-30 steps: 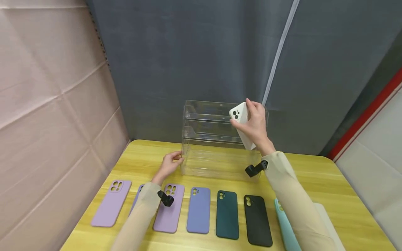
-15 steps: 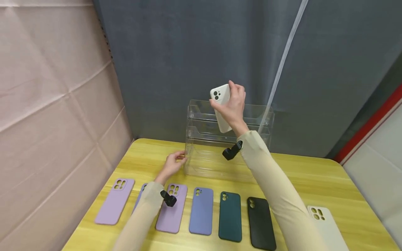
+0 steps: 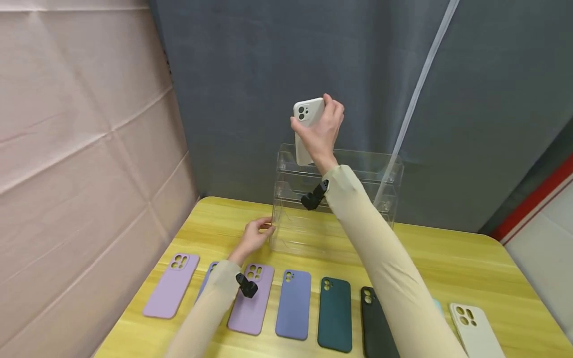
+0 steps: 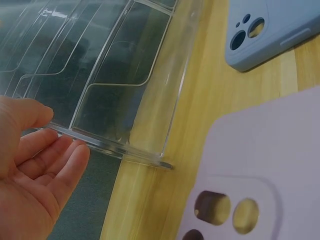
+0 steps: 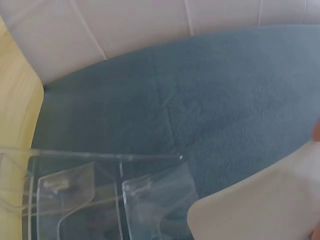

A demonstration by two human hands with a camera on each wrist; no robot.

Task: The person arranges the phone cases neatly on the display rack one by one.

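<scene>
High at the upper left of the clear plastic rack (image 3: 331,233), my right hand (image 3: 323,130) holds a white phone case (image 3: 305,144) between thumb and fingers. The case stands nearly upright, its camera cutouts at the top. The right wrist view shows the case's pale lower end (image 5: 250,205) beside the rack's upper tiers (image 5: 155,205), with only bits of fingers (image 5: 316,131) at the edge. My left hand (image 3: 254,236) grips the rack's left side edge, the thumb (image 4: 35,112) on one side and curled fingers (image 4: 62,160) on the other.
Phone cases lie in a row along the near table (image 3: 429,263): light purple (image 3: 172,288), blue-violet (image 3: 293,308), dark green (image 3: 334,318), black (image 3: 378,328) and off-white (image 3: 476,328), among several. My right sleeve covers most of a turquoise one (image 3: 438,307). A grey curtain (image 3: 268,74) hangs behind.
My right hand has carried the white phone case up and left, from the rack's upper right side to its upper left. The left hand keeps its place at the rack's left edge.
</scene>
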